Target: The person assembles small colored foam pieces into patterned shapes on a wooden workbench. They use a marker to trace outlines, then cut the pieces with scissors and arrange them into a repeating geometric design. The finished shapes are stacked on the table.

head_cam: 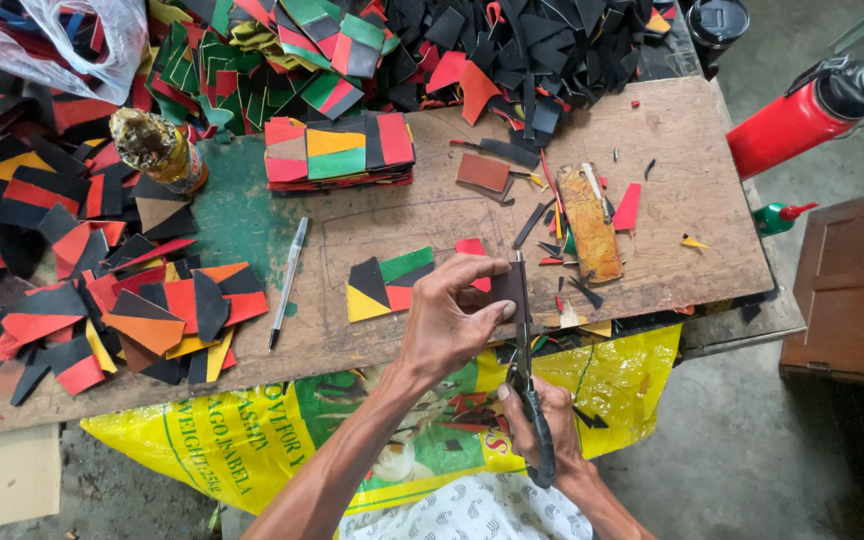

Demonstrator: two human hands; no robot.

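Left to right, clock directions taken from the hands at bench centre.

9 o'clock: loose heap of cut pieces, red, black, orange and yellow, overlapping at random; looks like an offcut or sorted-scrap pile.

10 o'clock: bottle with a crusted gold top, upright on the green patch of the wooden bench. Pen lies just right of the heap, tip toward the bench's near edge.

11–12 o'clock: neat stack of patchwork squares, edges aligned, kept apart from the loose stuff behind it. One patchwork panel (black, yellow, green, red) lies flat, just beside the left hand at its 10 o'clock.

Centre: left hand closed in a pinch on a small dark piece, thumb on top, holding it upright off the bench edge so the blades can reach it. Right hand at 5 o'clock, below the bench edge, wrapped around the handles of the scissors; blades point up at 12 and meet the dark piece. Yellow sack hangs under the bench edge beneath both hands, placed where trimmings would fall.

1 o'clock: brown slab, worn, with narrow slivers scattered around it.

2 o'clock: red cylinder with a black top, off the bench, well apart.
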